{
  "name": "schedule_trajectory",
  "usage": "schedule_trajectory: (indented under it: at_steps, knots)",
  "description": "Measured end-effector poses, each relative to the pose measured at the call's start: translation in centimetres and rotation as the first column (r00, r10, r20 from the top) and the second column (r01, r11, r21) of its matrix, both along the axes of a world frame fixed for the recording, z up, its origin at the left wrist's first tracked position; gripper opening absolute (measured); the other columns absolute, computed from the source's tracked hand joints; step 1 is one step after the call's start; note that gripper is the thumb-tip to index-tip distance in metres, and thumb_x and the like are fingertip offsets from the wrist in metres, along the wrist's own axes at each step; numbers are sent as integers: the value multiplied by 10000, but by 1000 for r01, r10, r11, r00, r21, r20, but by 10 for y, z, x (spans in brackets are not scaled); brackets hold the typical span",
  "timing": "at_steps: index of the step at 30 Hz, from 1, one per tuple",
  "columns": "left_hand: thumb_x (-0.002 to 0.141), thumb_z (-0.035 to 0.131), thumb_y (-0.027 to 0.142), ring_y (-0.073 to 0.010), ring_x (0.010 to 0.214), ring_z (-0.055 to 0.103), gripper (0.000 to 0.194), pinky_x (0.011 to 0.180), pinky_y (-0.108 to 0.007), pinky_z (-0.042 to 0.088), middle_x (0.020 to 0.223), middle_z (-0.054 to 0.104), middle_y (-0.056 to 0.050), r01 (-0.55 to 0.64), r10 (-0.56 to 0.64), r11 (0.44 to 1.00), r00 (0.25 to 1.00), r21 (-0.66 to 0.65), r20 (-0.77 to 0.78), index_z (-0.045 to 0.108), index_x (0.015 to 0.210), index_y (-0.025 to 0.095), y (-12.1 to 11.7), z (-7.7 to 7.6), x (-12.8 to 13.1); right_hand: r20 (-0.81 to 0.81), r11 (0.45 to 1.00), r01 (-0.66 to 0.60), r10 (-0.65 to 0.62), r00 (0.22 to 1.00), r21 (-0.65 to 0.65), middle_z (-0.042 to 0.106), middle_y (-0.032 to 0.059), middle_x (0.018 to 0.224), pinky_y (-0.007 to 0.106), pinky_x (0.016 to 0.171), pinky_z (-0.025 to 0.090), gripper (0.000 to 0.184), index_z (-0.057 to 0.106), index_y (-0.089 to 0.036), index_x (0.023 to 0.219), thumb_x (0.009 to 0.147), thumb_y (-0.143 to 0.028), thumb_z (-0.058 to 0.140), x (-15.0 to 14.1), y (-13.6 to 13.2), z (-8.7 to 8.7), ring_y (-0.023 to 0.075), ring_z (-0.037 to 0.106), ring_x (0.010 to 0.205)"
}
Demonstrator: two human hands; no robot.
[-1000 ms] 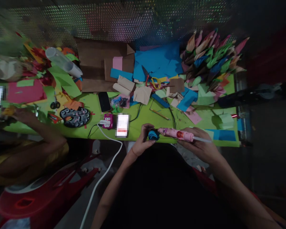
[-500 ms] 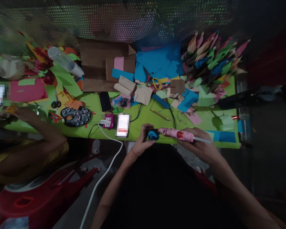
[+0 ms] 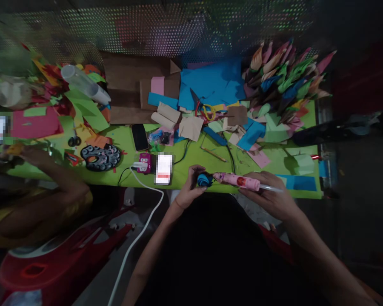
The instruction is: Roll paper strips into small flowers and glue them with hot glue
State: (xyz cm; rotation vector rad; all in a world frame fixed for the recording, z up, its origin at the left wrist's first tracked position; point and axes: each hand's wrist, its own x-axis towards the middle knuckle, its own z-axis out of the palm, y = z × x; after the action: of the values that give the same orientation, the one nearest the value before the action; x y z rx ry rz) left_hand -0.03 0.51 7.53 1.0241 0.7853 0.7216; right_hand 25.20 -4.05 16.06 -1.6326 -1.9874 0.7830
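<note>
My left hand (image 3: 190,189) is closed round a small rolled blue paper flower (image 3: 204,179) at the near edge of the green table (image 3: 210,163). My right hand (image 3: 268,193) grips a pink glue gun (image 3: 239,180), its nozzle touching the blue roll. A clear glue stick juts from the gun's back end toward the right.
Loose coloured paper, brown card, scissors (image 3: 204,109), a phone (image 3: 139,137), a pencil (image 3: 213,154) and a pile of folded paper flowers (image 3: 284,80) cover the table. A white cable (image 3: 140,229) hangs off the front edge. Another person's arm (image 3: 51,170) works at the left.
</note>
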Motion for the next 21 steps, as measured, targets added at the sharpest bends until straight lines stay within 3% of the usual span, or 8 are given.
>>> schedule_trajectory:
  at_steps: [10,21]
  knots:
    - [739,758,526,-242,1107,508,623,977,-380,414,1134,485,-40,26,-26,999,999,-21,21,447,1202,248,3,1,3,-27,1000,7,-8,1000,-30,706,59,791,329,635,409,297,652,-219,867,980,-463,526,-2,3,-4,198,611,663]
    - [725,761,575,-237,1082,484,643,962,-373,409,1149,470,-42,77,-77,997,997,-7,12,453,1188,254,2,4,2,-215,993,-3,-24,976,-122,597,11,678,310,586,409,310,578,-223,759,953,-464,576,-6,9,-1,181,560,615]
